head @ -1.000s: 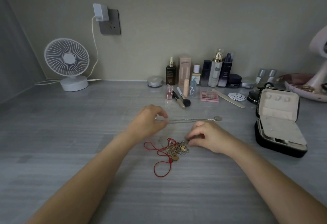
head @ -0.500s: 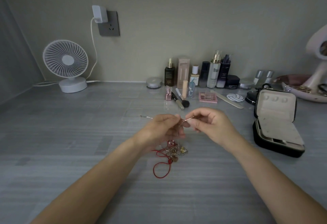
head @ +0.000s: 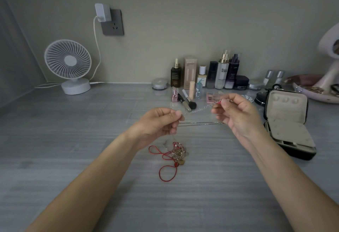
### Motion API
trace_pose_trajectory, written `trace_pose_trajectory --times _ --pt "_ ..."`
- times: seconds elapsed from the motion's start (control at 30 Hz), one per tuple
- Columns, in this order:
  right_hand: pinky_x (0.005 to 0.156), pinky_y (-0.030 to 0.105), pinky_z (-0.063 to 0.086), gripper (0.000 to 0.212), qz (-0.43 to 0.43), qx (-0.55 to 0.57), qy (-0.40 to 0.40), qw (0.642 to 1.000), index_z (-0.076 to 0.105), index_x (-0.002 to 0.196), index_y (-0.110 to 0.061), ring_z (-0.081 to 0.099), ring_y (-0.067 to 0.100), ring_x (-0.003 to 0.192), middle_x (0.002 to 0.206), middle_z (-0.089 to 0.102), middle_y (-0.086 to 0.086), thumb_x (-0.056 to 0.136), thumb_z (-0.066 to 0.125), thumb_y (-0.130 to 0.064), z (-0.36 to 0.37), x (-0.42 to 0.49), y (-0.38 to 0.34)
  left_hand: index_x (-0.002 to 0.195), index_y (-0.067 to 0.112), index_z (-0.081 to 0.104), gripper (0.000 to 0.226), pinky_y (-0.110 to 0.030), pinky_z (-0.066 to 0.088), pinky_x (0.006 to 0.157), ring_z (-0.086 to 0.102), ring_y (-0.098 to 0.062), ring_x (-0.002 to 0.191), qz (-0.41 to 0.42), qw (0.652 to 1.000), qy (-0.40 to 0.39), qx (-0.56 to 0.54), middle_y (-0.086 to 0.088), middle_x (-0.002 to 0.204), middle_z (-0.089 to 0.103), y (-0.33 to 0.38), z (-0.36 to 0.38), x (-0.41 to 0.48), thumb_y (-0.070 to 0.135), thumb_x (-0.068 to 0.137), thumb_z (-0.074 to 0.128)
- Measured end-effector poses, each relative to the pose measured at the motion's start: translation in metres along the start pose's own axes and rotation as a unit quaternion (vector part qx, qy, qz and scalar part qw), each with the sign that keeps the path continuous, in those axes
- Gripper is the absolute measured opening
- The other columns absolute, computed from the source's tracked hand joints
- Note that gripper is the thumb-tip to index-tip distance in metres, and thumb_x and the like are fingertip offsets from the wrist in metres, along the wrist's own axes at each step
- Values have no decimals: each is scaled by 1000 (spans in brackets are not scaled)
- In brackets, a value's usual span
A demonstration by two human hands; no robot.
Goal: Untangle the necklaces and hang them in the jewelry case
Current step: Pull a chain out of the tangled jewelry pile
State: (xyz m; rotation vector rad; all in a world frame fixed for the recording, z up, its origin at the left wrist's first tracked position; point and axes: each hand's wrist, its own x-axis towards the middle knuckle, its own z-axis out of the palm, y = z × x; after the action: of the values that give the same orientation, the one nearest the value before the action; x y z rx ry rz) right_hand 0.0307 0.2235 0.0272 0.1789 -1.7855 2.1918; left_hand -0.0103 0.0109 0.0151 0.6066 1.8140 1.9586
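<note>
Your left hand point(head: 159, 123) and right hand point(head: 238, 114), held apart, each pinch the silver chain point(head: 200, 123) drawn between them above the table. The tangle point(head: 176, 153) lies at six o'clock and the open jewelry case point(head: 286, 112) at three. The chain looks light, limp and fine (it likely snags easily), so pinch near its ends.

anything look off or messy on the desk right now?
Only the tangled pile on the desk, below the hands: red cord and chains knotted together. The left hand and right hand pinch a silver chain stretched between them. Nothing spilled or broken.
</note>
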Motion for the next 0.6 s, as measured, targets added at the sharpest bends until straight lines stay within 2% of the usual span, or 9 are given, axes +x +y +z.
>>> trace_pose_trajectory --times 0.1,0.27,0.5,0.6 --pt "56 20 53 18 16 55 22 998 55 83 -12 66 10 62 62 68 -3 92 44 -3 -2 1 -2 70 11 61 18 -27 44 65 48 -9 49 -1 1000 14 -20 6 51 50 2 -5 0 29 72 61" --pt "55 19 53 21 29 157 52 986 56 79 -16 66 10 61 61 67 -4 92 44 -5 -9 4 -6 64 15 55 20 -24 45 62 45 -8 49 0 999 13 -39 6 51 47 2 -13 1 31 75 59" --pt "54 17 51 19 31 169 100 980 59 79 -18 63 7 58 61 68 -3 90 49 -6 -14 7 -6 62 19 66 15 -23 48 60 50 -7 50 14 998 39 -45 6 56 52 4 -28 1 28 74 61" --pt "54 17 50 19 26 181 109 977 60 79 -19 63 7 58 62 68 -3 89 50 -6 -18 8 -7 60 20 62 15 -22 49 59 50 -6 49 14 997 52 -58 7 55 52 5 -34 0 27 73 61"
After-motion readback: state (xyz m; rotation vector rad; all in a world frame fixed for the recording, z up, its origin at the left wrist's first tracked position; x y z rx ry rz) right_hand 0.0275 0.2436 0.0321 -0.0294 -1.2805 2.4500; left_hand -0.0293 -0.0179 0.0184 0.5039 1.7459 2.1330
